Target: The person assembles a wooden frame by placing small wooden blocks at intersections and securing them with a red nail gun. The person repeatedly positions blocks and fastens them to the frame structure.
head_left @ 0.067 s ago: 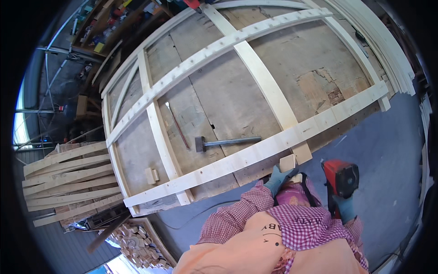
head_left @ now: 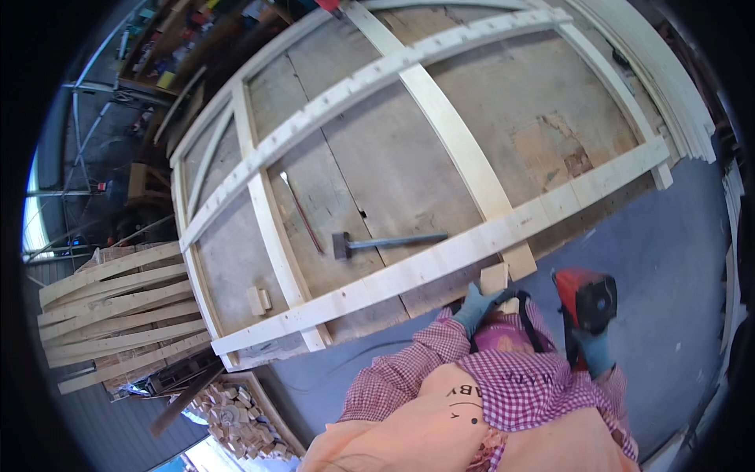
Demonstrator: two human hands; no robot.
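Head view shows the gloved left hand with fingers pinching a small wood block against the timber frame's lower rail, apparently to position it, while the right hand grips a red power tool alongside, a hammer lying within the frame.

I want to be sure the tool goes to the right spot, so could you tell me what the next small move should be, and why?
Probably swing the red power tool in the right hand leftward to the small wood block. The left hand already grips that block below the frame's bottom rail, while the tool sits off to the side, apart from both block and frame.
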